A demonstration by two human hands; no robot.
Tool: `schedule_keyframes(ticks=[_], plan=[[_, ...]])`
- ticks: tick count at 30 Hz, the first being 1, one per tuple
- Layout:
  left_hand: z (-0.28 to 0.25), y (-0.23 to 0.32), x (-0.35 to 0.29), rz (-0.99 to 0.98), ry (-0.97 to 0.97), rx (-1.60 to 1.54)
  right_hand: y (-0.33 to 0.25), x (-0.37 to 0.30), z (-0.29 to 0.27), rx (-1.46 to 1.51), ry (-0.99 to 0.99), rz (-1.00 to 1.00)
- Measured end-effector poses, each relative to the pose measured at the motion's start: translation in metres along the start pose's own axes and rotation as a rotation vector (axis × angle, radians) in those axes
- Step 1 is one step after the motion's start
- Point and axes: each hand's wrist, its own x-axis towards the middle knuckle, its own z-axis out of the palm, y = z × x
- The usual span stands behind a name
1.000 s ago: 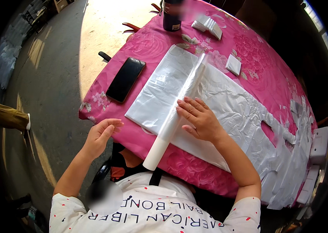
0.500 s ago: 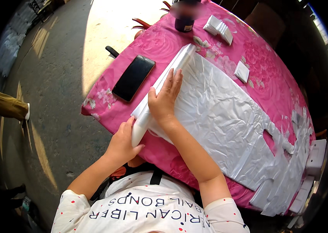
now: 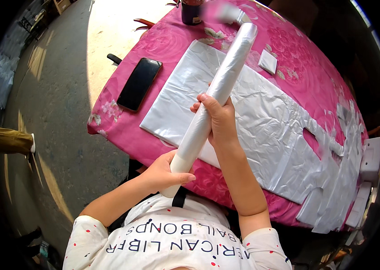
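The fingers of the left hand (image 3: 165, 173) grip a white roll (image 3: 195, 135) near its lower end; those of the right hand (image 3: 222, 120) close around its middle, holding it aslant over flat white plastic sheeting (image 3: 271, 135). Pink floral cloth (image 3: 304, 85) drapes the table (image 3: 226, 186), which also bears a dark phone (image 3: 139, 84). Left: grey floor (image 3: 64, 121), sunlit beyond the table.

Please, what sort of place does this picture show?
Probably a small workshop, though I cannot be sure: a plain grey floor, white plastic sheeting across a table with a flowered pink tablecloth, and a long pale roll.
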Motion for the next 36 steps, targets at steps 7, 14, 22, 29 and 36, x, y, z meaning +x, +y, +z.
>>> schedule_keyframes(ticks=[7, 14, 22, 29, 36], plan=[[0.018, -0.007, 0.01, -0.106, -0.147, -0.103, 0.0, -0.03, -0.032, 0.141, 0.014, 0.012], [0.017, -0.021, 0.021, -0.098, -0.202, -0.077, 0.008, -0.044, -0.048, 0.183, 0.075, 0.006], [-0.002, -0.018, 0.014, -0.192, -0.182, 0.092, 0.023, -0.046, -0.061, 0.115, 0.096, 0.097], [-0.031, -0.048, -0.016, -0.429, -0.248, -0.07, -0.041, 0.022, -0.155, -0.289, 0.353, -0.131], [-0.031, -0.059, -0.025, -0.422, -0.208, 0.034, -0.07, 0.024, -0.169, -0.648, 0.211, 0.038]])
